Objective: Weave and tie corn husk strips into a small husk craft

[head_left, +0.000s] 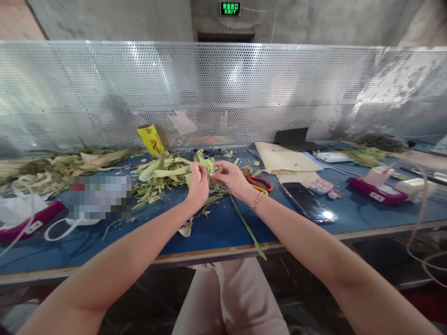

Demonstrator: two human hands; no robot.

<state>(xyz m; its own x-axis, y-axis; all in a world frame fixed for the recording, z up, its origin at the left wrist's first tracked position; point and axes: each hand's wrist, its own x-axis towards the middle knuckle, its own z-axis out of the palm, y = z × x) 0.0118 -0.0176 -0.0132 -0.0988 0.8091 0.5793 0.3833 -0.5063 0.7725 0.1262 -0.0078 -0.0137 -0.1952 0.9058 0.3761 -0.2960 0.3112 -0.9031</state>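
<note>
My left hand [198,184] and my right hand [233,179] meet over the middle of the blue table. Between them is a small bundle of pale green leaf strips [207,163], like plant husk. The left fingers are curled closed around its near side. Thumb and forefinger of the right hand pinch it from the other side; the exact grip is partly hidden. A heap of leaf strips [164,171] lies just left of the hands. One long green strip [248,228] trails from below the right hand over the table's front edge. Beside the right wrist lie scissors [265,184] with red and yellow handles.
A yellow tube [151,139] stands behind the heap. To the right are brown paper sheets [284,158], a phone [307,200], a pink trinket [321,186] and a magenta power strip [379,191]. Another power strip [42,221] sits left. A perforated metal screen [223,93] rises behind.
</note>
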